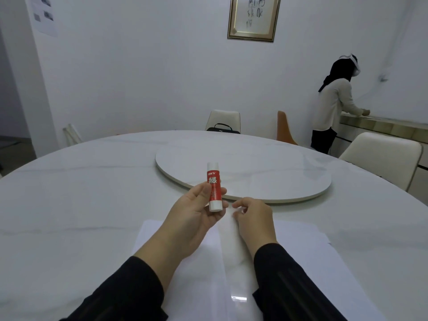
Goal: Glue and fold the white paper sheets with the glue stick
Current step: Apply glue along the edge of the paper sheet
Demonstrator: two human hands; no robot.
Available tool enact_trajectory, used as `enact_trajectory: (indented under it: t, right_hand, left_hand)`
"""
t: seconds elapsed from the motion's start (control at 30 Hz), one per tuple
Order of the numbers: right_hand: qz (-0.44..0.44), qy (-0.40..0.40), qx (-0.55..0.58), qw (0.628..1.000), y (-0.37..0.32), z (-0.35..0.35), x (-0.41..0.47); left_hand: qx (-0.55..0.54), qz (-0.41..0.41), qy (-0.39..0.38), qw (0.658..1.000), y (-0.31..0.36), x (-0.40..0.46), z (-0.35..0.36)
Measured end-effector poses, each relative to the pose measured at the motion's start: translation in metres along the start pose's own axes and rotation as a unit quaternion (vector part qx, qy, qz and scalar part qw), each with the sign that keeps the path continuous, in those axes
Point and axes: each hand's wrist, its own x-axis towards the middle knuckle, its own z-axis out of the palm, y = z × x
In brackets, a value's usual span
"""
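My left hand holds a red and white glue stick upright above the table, its white cap on top, thumb and fingers curled round its lower half. My right hand hovers just right of it with loosely curled fingers, holding nothing that I can see. Two white paper sheets lie flat below my hands, the left sheet and the right sheet, with a strip of bare table between them.
The round white marble table carries a raised turntable just beyond my hands. Chairs stand at the far and right sides, one with a black bag. A person stands at a counter at the right wall.
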Motion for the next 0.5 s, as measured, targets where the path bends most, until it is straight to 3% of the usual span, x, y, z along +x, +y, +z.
enact_trajectory:
  t: [0.2,0.3,0.4,0.5]
  right_hand:
    - [-0.030,0.049,0.103,0.993,-0.024,-0.024,-0.013]
    - [-0.065,0.013,0.145,0.987,-0.047,-0.043,-0.034]
    - [-0.100,-0.031,0.033,0.994,-0.058,-0.044,-0.058]
    - [-0.124,0.033,-0.022,0.992,-0.057,-0.029,-0.064]
  left_hand:
    - [0.038,0.039,0.043,0.998,0.002,0.001,0.000]
    - [0.048,0.068,0.061,0.995,0.006,0.002,0.001]
    - [0.065,0.078,0.079,0.992,0.010,0.001,0.004]
    - [0.080,0.082,0.084,0.990,0.012,-0.002,0.006]
